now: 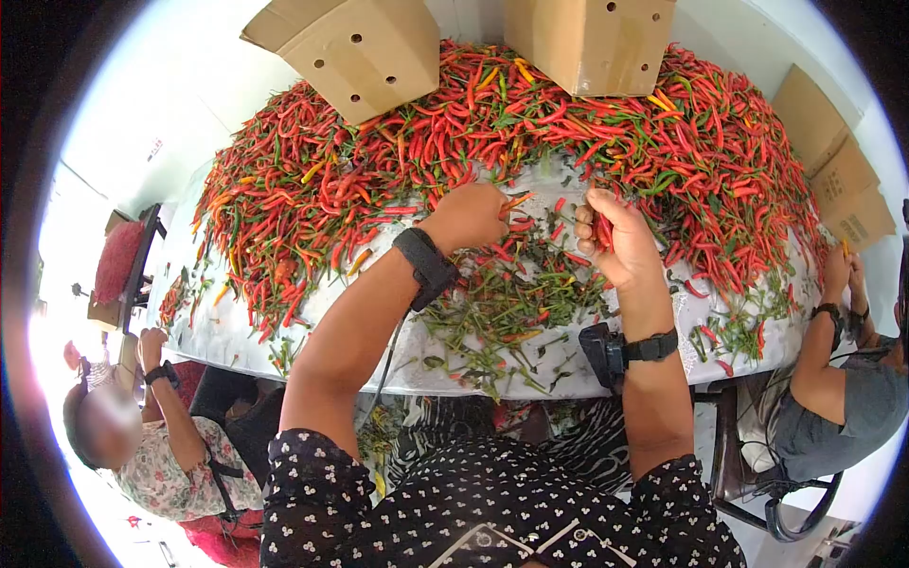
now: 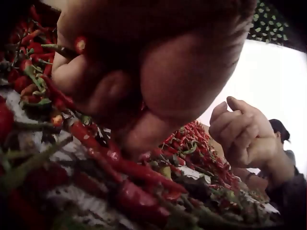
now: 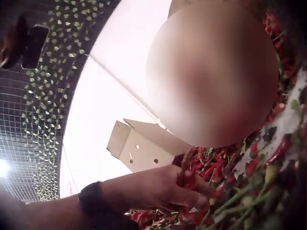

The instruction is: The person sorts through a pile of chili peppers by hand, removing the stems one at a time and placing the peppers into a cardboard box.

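Red chilies (image 1: 454,123) lie heaped across a pale table, with a pile of green stems (image 1: 502,322) at its near side. Over the stems, the left hand (image 1: 469,218) has curled fingers, an orange chili (image 1: 517,202) poking out beside them. In the left wrist view the left hand (image 2: 158,62) grips chilies, one cut red end (image 2: 80,44) showing. To its right, the right hand (image 1: 620,237) holds a red chili (image 1: 603,232) in bent fingers, thumb up. A blur hides the right hand in the right wrist view, where the left hand (image 3: 165,187) is low among chilies.
Two cardboard boxes (image 1: 365,57) (image 1: 592,47) stand at the far side of the heap, and another carton (image 1: 847,185) is at the right. One person (image 1: 189,445) sits at the left, another (image 1: 833,407) at the right. Black wristbands are on both forearms.
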The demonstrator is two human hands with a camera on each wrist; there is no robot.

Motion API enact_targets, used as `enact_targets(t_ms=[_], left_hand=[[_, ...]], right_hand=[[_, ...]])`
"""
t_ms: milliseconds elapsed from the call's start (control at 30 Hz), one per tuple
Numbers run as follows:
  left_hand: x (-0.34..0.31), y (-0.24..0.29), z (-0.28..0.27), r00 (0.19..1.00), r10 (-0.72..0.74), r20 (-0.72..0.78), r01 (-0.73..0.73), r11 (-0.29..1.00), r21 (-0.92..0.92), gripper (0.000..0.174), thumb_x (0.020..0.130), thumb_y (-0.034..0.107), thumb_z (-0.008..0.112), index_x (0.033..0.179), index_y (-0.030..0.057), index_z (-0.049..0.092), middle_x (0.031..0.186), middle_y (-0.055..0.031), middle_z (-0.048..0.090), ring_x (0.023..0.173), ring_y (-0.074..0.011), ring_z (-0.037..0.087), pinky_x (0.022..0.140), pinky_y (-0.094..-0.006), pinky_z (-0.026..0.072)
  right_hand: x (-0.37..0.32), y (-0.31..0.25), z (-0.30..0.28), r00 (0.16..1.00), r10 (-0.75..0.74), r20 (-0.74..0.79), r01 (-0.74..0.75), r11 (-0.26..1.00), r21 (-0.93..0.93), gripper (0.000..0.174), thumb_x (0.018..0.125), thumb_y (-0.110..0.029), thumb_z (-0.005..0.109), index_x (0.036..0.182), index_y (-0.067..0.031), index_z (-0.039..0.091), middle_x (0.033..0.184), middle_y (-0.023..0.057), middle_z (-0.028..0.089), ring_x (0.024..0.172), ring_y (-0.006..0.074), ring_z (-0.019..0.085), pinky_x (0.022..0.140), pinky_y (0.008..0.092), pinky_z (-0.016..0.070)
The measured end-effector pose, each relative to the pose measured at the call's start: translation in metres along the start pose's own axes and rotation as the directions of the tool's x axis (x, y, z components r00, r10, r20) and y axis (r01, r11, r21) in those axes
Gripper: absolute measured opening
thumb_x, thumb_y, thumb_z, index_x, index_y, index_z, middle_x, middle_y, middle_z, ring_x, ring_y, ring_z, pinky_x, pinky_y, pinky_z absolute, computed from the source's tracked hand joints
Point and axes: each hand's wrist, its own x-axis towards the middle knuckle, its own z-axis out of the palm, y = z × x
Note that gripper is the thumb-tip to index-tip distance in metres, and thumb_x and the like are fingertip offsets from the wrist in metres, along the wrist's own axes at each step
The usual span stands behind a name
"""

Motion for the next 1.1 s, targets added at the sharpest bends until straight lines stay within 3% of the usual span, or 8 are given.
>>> enact_targets(t_ms=[100,267,400,500,833,900,1033,1100], left_hand=[[-0.003,0.002,-0.004,0.999,0.053,0.009,-0.052,0.994,-0.099,0.020,0.064,0.020,0.063,0.075,0.0028,0.063,0.067,-0.0163,0.058,0.065,-0.0309,0.058,0.060,-0.0413,0.0445],[-0.028,0.025,-0.024,0.982,-0.151,-0.111,0.067,0.837,-0.542,0.020,0.065,0.019,0.067,0.073,0.0014,0.062,0.056,-0.0080,0.055,0.054,-0.0157,0.055,0.054,-0.0312,0.0434],[-0.038,0.042,-0.026,0.987,-0.154,-0.036,0.099,0.780,-0.617,0.017,0.067,0.017,0.065,0.073,0.0009,0.062,0.056,-0.0071,0.055,0.053,-0.0133,0.054,0.053,-0.0296,0.0426],[-0.041,0.053,-0.025,0.979,-0.134,-0.152,0.020,0.810,-0.587,0.017,0.068,0.016,0.065,0.074,0.0007,0.062,0.056,-0.0083,0.055,0.052,-0.0140,0.053,0.052,-0.0305,0.0423],[-0.036,0.050,-0.015,0.977,-0.134,-0.168,0.015,0.821,-0.571,0.017,0.071,0.016,0.064,0.070,0.0002,0.059,0.053,-0.0075,0.053,0.048,-0.0133,0.049,0.049,-0.0309,0.0396],[-0.035,0.052,-0.016,0.972,-0.224,-0.076,0.090,0.648,-0.756,0.018,0.074,0.014,0.063,0.066,-0.0007,0.057,0.054,0.0016,0.049,0.048,-0.0071,0.043,0.045,-0.0261,0.0345],[-0.030,0.057,-0.020,0.957,-0.287,-0.039,0.134,0.557,-0.820,0.017,0.075,0.013,0.061,0.065,0.0010,0.056,0.053,0.0038,0.047,0.048,-0.0059,0.041,0.044,-0.0257,0.0329],[-0.028,0.060,-0.024,0.956,-0.294,0.000,0.110,0.358,-0.927,0.017,0.076,0.014,0.061,0.068,0.0000,0.057,0.057,0.0025,0.049,0.051,-0.0059,0.040,0.045,-0.0261,0.0318]], right_hand=[[0.002,0.004,0.000,1.000,-0.018,-0.014,0.018,0.999,-0.047,0.010,0.079,-0.017,0.063,0.076,-0.0109,0.055,0.062,-0.0014,0.052,0.050,0.0103,0.050,0.043,0.0225,0.0360],[0.002,0.007,0.000,1.000,-0.012,-0.002,0.011,0.977,-0.213,0.008,0.077,-0.012,0.064,0.078,-0.0082,0.056,0.059,-0.0036,0.049,0.046,0.0070,0.043,0.041,0.0215,0.0313],[-0.010,0.007,0.022,0.988,-0.149,0.039,0.142,0.782,-0.606,0.009,0.075,-0.010,0.064,0.079,-0.0036,0.060,0.060,-0.0058,0.049,0.049,0.0031,0.039,0.043,0.0208,0.0296],[-0.009,0.013,0.023,0.971,-0.232,0.062,0.215,0.721,-0.659,0.010,0.074,-0.011,0.064,0.078,-0.0014,0.062,0.061,-0.0066,0.049,0.052,0.0019,0.040,0.045,0.0200,0.0311],[-0.008,0.016,0.024,0.955,-0.292,0.057,0.249,0.678,-0.692,0.011,0.076,-0.011,0.064,0.079,-0.0013,0.059,0.061,-0.0034,0.051,0.048,0.0022,0.040,0.043,0.0184,0.0299],[-0.009,0.017,0.025,0.930,-0.364,0.054,0.302,0.671,-0.677,0.010,0.078,-0.010,0.064,0.079,-0.0026,0.057,0.059,-0.0040,0.049,0.047,0.0015,0.038,0.041,0.0186,0.0282],[-0.014,0.010,0.031,0.944,-0.329,-0.015,0.269,0.798,-0.540,0.011,0.076,-0.010,0.063,0.073,-0.0019,0.057,0.061,-0.0022,0.053,0.050,0.0026,0.042,0.044,0.0193,0.0327],[-0.015,0.007,0.031,0.945,-0.327,-0.030,0.274,0.838,-0.472,0.011,0.077,-0.010,0.062,0.071,-0.0030,0.056,0.060,-0.0020,0.053,0.048,0.0024,0.040,0.042,0.0185,0.0300]])
